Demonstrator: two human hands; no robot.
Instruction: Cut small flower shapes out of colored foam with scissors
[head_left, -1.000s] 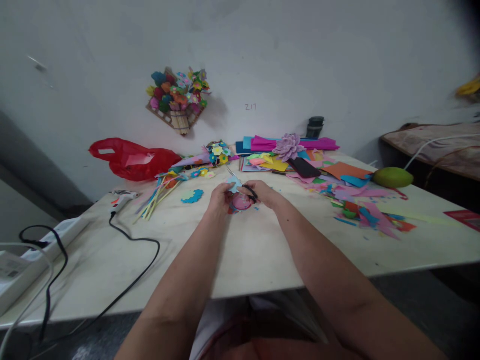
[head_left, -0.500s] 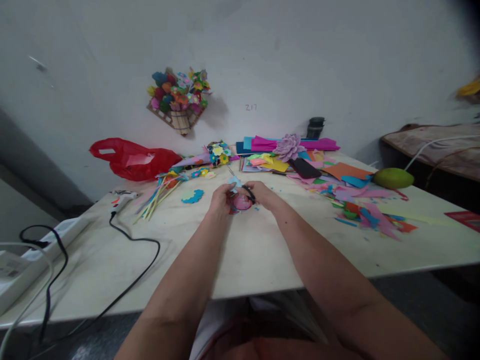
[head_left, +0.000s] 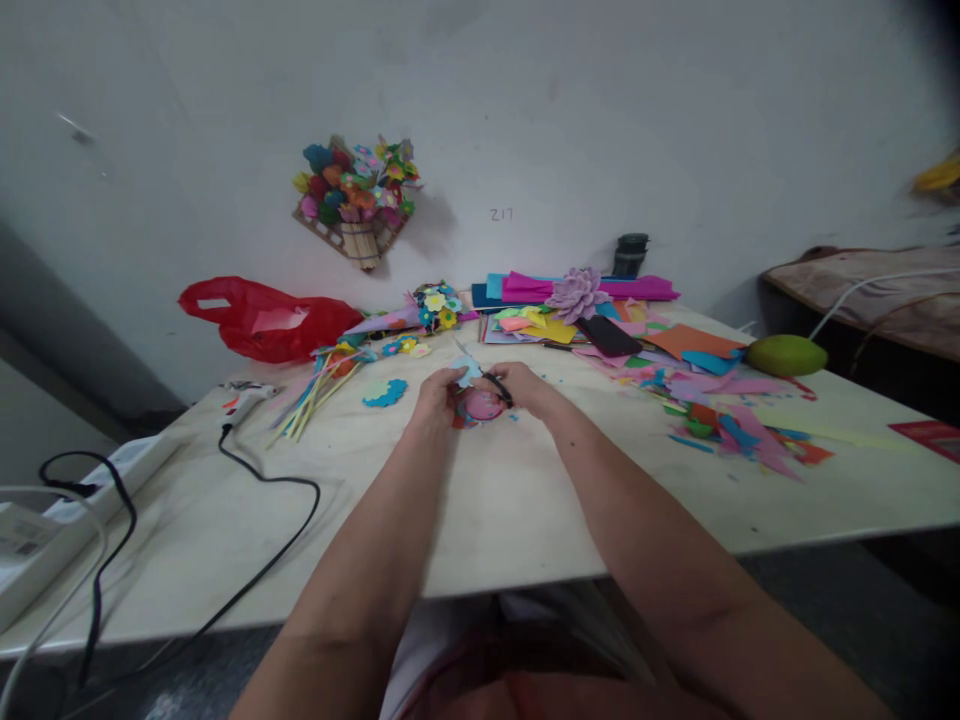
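This looks like a small craft workspace: coloured scraps (head_left: 761,440) litter a pale counter (head_left: 525,510), along with scissors (head_left: 497,387) and a glue gun (head_left: 249,402), while craft flowers (head_left: 352,185) decorate the plain wall (head_left: 675,120).

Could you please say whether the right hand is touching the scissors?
Touching: the head view shows the right hand gripping the scissors by their black handles.

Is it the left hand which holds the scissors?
No, the right hand holds the scissors by their black handles, while the left hand holds a light-blue piece.
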